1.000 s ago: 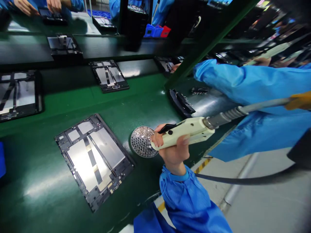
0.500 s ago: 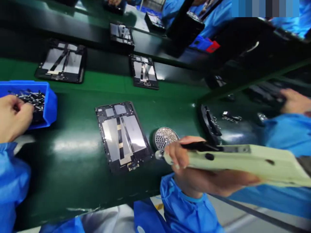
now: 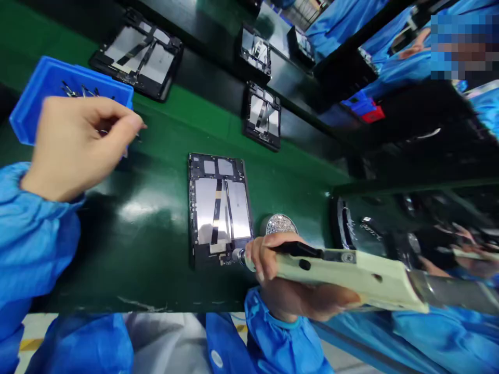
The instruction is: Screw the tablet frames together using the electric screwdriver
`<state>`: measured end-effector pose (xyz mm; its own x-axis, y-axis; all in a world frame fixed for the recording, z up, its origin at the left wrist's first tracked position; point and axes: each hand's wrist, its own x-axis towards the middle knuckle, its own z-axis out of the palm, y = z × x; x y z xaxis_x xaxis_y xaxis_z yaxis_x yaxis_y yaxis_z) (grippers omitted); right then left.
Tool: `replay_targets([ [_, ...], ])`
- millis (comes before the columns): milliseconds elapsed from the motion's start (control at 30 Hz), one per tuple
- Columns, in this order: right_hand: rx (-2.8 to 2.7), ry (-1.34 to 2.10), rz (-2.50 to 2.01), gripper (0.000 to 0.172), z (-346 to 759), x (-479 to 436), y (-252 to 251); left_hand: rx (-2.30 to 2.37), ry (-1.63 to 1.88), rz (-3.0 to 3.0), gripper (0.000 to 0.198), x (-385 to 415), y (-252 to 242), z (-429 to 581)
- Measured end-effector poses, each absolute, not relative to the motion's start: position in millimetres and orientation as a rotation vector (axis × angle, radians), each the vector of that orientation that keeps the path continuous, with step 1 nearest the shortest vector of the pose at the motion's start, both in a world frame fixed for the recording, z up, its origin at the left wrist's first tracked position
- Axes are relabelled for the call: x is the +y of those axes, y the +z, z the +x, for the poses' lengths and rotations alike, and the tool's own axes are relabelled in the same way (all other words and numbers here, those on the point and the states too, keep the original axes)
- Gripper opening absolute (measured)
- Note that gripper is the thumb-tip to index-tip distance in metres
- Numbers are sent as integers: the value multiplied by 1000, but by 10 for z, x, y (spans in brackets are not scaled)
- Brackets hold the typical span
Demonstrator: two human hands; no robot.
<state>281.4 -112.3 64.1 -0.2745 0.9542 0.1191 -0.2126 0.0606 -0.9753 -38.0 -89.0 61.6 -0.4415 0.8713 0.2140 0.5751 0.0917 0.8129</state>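
Observation:
My right hand point(image 3: 268, 259) is wrapped round a pale green electric screwdriver point(image 3: 335, 270). Its silvery tip is beside the lower right edge of an opened tablet point(image 3: 202, 208) with silver battery panels and dark ribbon cables; contact cannot be told. Behind that hand, partly hidden, stands a round screw dish point(image 3: 280, 223) with many holes. My left hand point(image 3: 86, 140) is over the front right of a blue bin point(image 3: 50, 78) of small dark and metallic parts. Thumb and forefinger are pinched together; small bits show at the fingertips, too small to name.
More opened tablets lie further back, one point(image 3: 140, 54) near the bin and another point(image 3: 263, 114) at the back of the green bench point(image 3: 156, 280). Beyond are a red box point(image 3: 373, 114) and co-workers in blue sleeves. A dark partition stands to the right.
My left hand has come up out of the blue bin with its fingers pinched. The screwdriver tip has come closer to the tablet's lower edge. The whole view has turned.

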Motion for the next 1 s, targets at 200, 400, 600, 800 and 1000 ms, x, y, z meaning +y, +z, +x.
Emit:
replay_targets([
  [200, -1337, 1442, -836, 66, 2808, -1145, 628, 1408, 1145, 1387, 16, -726, 503, 469],
  [400, -1243, 1445, -926, 70, 2699, -1215, 520, 1189, 1004, 1468, 24, -779, 30, 1249],
  [600, -1252, 1129, -984, 62, 2824, -1068, 701, 1180, 924, 1608, 29, -777, -227, 1217],
  [800, -1091, 1226, -939, 60, 3026, -1146, 712, 1160, 962, 1644, 17, -808, -154, 1206],
  [1000, -1099, 1425, -772, 66, 2934, -1184, 585, 1105, 1042, 1693, 21, -784, -174, 1270],
])
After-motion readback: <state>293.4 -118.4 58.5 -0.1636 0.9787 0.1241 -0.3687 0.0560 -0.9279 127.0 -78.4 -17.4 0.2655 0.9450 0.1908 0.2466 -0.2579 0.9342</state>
